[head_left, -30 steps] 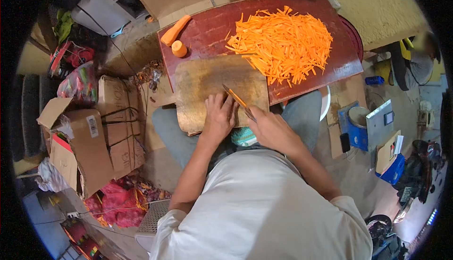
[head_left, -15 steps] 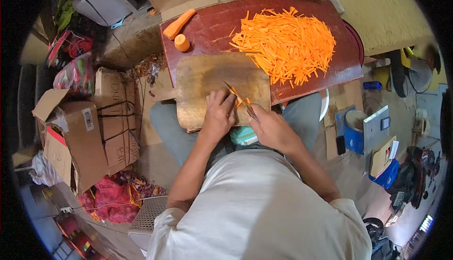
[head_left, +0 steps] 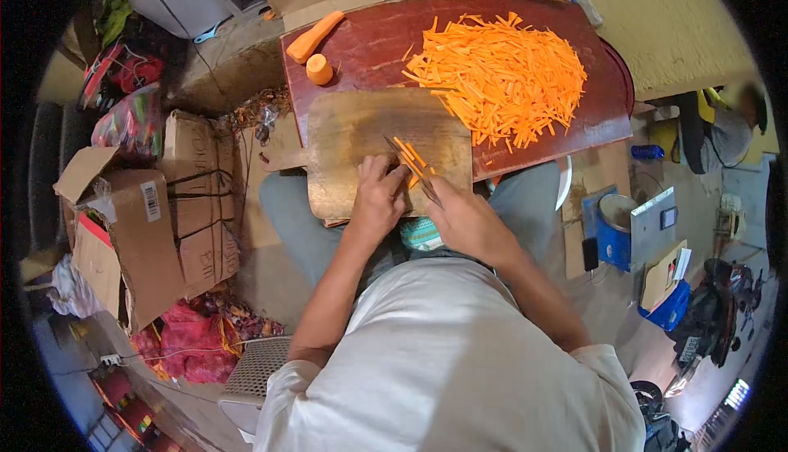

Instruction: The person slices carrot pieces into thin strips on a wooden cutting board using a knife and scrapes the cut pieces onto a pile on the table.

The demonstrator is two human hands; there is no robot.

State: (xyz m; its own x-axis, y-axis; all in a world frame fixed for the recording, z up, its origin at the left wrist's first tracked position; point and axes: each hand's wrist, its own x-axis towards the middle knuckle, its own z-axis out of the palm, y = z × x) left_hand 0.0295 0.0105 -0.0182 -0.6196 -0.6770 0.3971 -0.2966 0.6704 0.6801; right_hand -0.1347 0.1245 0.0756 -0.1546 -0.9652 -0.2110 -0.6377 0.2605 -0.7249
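Observation:
A wooden cutting board (head_left: 341,132) rests across my lap against the red tabletop (head_left: 377,41). My right hand (head_left: 464,218) is wrapped round a knife (head_left: 401,155), its blade pointing up and left over the board. My left hand (head_left: 379,196) lies on the board just left of the blade, fingers bent together; what is under the fingertips is hidden. Orange carrot strips (head_left: 416,153) lie beside the blade. Beyond the board are a large heap of cut carrot (head_left: 501,78), a long peeled carrot piece (head_left: 315,36) and a short stub (head_left: 319,69).
Cardboard boxes (head_left: 135,238) and red mesh sacks (head_left: 193,341) stand at the left. A blue bucket (head_left: 614,234) and a phone (head_left: 590,253) are on the floor at the right. Another person (head_left: 726,136) is at the far right.
The knife has shifted slightly beside my left fingers, and more orange strips now show at the blade. Both hands stay close together on the board. The view has turned slightly.

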